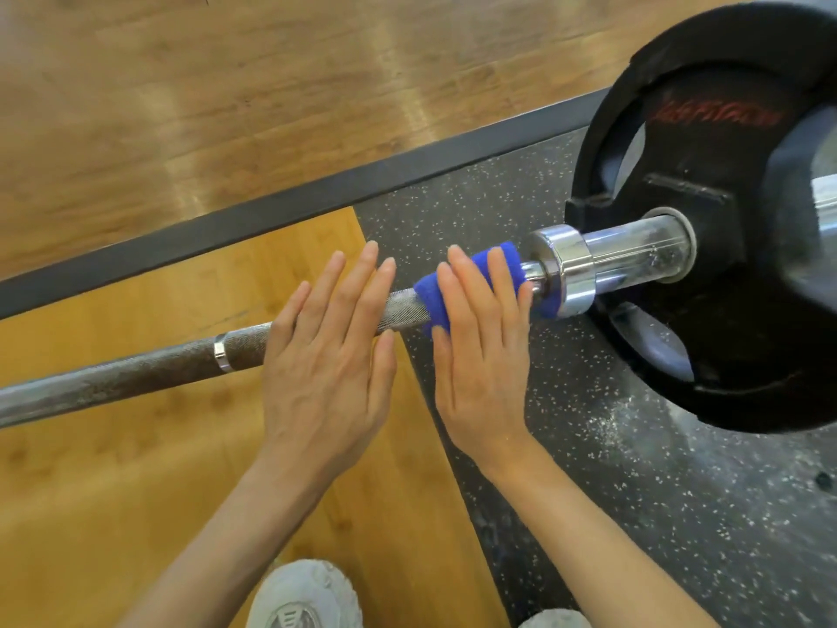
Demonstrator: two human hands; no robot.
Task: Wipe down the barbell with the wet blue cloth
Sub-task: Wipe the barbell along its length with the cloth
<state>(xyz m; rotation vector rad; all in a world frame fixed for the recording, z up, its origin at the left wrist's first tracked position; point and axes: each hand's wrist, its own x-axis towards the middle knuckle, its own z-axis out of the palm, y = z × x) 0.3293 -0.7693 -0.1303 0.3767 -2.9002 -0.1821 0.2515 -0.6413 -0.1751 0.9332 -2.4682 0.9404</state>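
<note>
The barbell (136,373) runs from lower left to upper right, its knurled shaft ending in a chrome collar (564,269) and sleeve. The blue cloth (435,294) is wrapped over the shaft just left of the collar. My right hand (480,351) lies flat on the cloth with straight fingers, thumb hidden below the bar. My left hand (330,351) rests flat on the bare shaft to the left of the cloth, fingers straight and together. Under the hands the bar is hidden.
A black weight plate (724,219) sits on the sleeve at right, resting on speckled rubber flooring (634,491). A dark metal frame edge (271,215) crosses behind the bar. A yellow wooden platform (113,491) lies below. My shoes (303,596) show at the bottom.
</note>
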